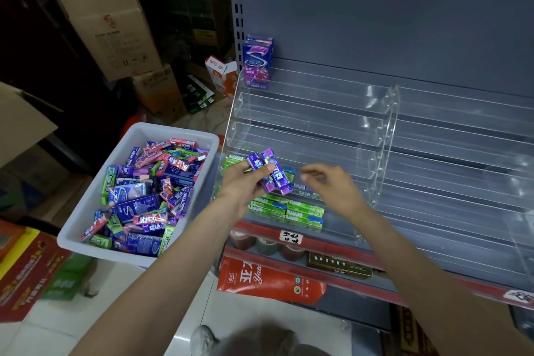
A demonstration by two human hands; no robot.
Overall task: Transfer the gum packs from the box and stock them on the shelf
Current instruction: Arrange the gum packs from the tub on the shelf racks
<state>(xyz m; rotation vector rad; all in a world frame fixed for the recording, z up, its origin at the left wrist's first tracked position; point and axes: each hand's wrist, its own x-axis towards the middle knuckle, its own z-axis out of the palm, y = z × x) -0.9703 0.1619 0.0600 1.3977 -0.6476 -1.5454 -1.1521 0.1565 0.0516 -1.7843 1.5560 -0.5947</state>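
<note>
Purple gum packs (270,172), glossy, white lettering, fanned in left hand (245,182)

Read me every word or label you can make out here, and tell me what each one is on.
"益达": purple gum sticks in the left hand.
"益达": pink pack in the bin.
"DOUBLEMINT": green pack in the bin.
"亚", "Ya...": red bag, partly cut off.
Shelf tag, cartons: too blurred.

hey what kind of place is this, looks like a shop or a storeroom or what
Most likely a small shop, in a stocking area. A metal retail shelf carries a clear tiered display rack partly filled with gum, a handwritten price label sits on the shelf edge, and cardboard cartons are stacked beside it.
</note>
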